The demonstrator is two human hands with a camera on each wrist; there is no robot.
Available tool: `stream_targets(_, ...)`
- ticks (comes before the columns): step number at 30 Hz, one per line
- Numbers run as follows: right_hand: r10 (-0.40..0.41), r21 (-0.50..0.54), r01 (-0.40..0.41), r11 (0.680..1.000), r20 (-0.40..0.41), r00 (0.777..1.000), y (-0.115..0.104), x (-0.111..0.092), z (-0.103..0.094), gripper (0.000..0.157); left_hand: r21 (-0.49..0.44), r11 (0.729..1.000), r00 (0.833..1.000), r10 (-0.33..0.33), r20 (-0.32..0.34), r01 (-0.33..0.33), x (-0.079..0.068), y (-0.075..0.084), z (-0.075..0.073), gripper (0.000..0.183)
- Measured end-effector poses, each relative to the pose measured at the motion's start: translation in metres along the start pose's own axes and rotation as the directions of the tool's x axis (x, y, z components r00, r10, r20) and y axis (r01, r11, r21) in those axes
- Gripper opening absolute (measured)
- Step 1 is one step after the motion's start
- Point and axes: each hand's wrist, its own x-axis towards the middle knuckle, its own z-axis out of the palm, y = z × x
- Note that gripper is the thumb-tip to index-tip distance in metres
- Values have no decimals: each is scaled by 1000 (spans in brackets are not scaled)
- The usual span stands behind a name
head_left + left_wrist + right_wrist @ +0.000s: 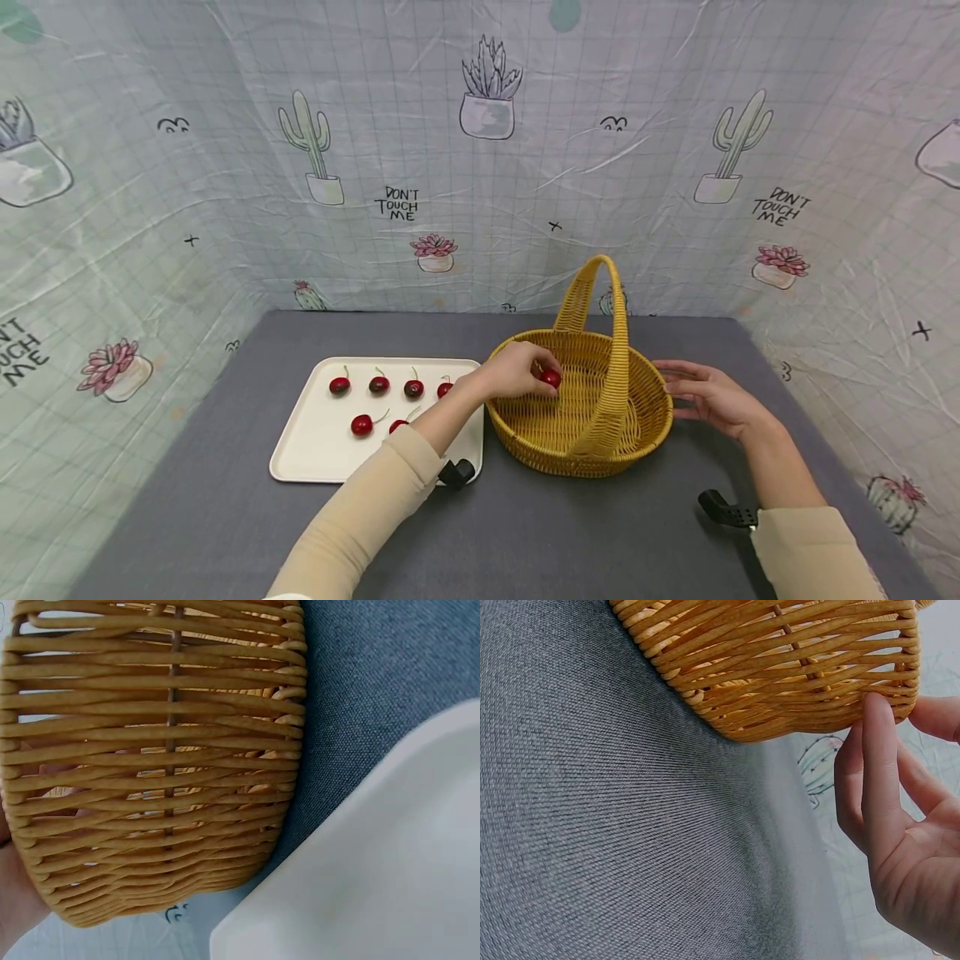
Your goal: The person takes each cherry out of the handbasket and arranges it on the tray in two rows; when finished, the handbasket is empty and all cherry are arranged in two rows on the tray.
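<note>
My left hand (515, 371) is over the left side of a yellow wicker basket (555, 463), pinching a dark red cherry (551, 377) just inside the rim. At the basket's right edge is my right hand (712, 398). In the right wrist view, its fingertips (877, 712) touch the woven wall and meet the rim from both sides. Several stemmed cherries (362, 425) lie in two rows on a white tray (307, 454) left of the basket; my left forearm covers part of it. The left wrist view shows the basket wall (150, 765) but not the held cherry.
The basket's tall arched handle (618, 350) stands upright between my hands. A dark grey cloth (570, 533) covers the table. Behind and at the sides hangs a pale printed curtain (540, 192) with cactus drawings.
</note>
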Motion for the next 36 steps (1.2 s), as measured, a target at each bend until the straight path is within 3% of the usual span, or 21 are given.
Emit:
stream_targets(10,14,-26,-15,1000,-14,1000,1,2,2,59,22,1000,1000,6,-21,-5,-10,2,-4,31)
stream_targets(20,15,-52,-16,999,-22,1000,1,0,2,59,-23,1000,1000,12,-24,-13,-16,0,-8,32)
stream_targets(32,7,-32,-7,999,-12,1000,-2,-1,2,54,-33,998,994,43,-105,-47,-33,0,-17,33)
stream_targets(36,7,-32,-8,999,-14,1000,-1,-1,0,52,-100,994,990,37,-140,-52,-41,-4,-19,34)
